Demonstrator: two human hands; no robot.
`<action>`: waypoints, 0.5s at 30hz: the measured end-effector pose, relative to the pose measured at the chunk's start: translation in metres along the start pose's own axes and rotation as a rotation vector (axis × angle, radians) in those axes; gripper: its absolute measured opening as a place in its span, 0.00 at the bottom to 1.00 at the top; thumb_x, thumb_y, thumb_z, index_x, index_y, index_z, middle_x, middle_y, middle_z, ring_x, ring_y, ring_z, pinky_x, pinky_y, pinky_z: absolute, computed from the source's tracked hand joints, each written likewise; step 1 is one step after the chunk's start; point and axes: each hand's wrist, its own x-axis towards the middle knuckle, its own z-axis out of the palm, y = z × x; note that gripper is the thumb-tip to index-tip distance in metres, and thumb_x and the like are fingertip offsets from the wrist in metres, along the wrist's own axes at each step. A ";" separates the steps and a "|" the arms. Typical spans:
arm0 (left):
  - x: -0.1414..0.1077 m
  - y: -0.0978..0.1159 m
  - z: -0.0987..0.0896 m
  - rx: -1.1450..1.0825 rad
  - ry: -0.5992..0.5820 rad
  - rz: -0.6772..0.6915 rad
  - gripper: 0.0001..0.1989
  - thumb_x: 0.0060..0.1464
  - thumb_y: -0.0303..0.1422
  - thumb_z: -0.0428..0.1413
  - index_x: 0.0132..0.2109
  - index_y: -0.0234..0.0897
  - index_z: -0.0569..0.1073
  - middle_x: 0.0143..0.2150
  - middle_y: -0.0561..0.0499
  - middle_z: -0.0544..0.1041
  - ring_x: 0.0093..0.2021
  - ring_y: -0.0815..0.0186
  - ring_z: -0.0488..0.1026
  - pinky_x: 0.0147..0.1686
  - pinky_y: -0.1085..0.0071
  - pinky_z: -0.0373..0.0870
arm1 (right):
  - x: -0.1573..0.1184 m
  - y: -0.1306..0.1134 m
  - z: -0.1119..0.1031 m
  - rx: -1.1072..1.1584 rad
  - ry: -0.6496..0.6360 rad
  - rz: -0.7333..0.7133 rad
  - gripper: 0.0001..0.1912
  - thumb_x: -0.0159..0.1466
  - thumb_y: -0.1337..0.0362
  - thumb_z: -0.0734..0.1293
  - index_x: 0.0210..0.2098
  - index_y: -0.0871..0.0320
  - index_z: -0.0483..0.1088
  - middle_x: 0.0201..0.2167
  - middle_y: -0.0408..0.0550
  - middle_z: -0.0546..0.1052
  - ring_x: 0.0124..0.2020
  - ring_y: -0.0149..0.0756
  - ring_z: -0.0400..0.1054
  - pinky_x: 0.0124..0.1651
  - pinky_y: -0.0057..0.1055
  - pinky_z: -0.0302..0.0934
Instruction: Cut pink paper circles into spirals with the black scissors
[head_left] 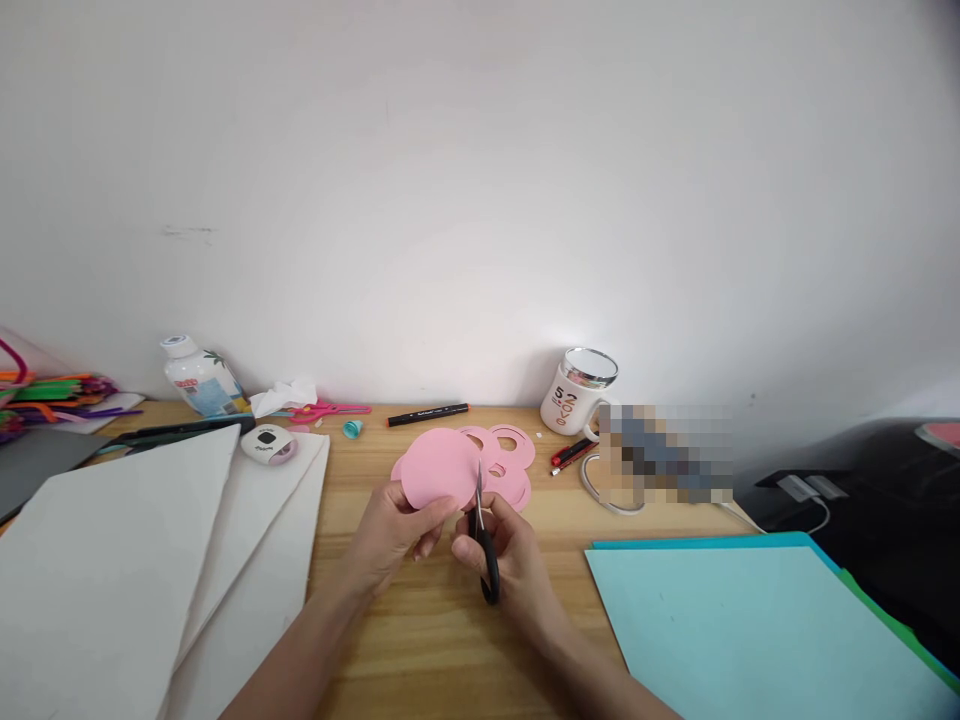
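My left hand [397, 525] pinches the lower edge of a round piece of pink paper [439, 468], thumb on top and fingers beneath. In my right hand [501, 550] is a pair of scissors [487, 560] with black handles, its blades pointing up at the right edge of the pink circle. Whether the blades are apart or together I cannot make out. Behind the circle lie pink paper pieces with rounded outlines and cut-out holes [519, 490] on the table. Part of them is hidden by the circle and my hands.
A black marker [427, 415], a teal cap [352, 429] and pink scissors [330, 410] lie along the wall. White boards [112, 560] and a tape dispenser [268, 443] are left. Right are a white mug [562, 405], a red-and-black pen [571, 453] and light blue sheets [750, 620].
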 end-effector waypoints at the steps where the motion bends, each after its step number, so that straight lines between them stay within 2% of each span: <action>1: 0.000 0.000 0.000 0.005 -0.001 0.001 0.17 0.41 0.38 0.60 0.16 0.32 0.66 0.11 0.57 0.61 0.13 0.76 0.54 0.14 0.76 0.48 | 0.000 0.000 0.000 -0.006 0.000 -0.003 0.19 0.52 0.51 0.70 0.33 0.58 0.62 0.21 0.39 0.63 0.22 0.29 0.53 0.25 0.26 0.47; 9: -0.001 0.002 0.001 -0.015 0.017 -0.001 0.15 0.40 0.38 0.61 0.18 0.32 0.69 0.11 0.57 0.61 0.13 0.76 0.54 0.14 0.77 0.48 | 0.000 0.001 0.000 0.026 0.003 0.022 0.20 0.50 0.51 0.70 0.32 0.57 0.61 0.21 0.38 0.62 0.22 0.29 0.52 0.24 0.25 0.45; 15: -0.001 0.003 0.001 -0.001 0.018 0.002 0.15 0.40 0.39 0.61 0.19 0.31 0.70 0.11 0.58 0.60 0.13 0.76 0.54 0.15 0.77 0.48 | 0.000 0.001 0.000 0.041 -0.015 0.014 0.20 0.51 0.51 0.70 0.32 0.57 0.60 0.18 0.35 0.59 0.20 0.27 0.47 0.22 0.24 0.41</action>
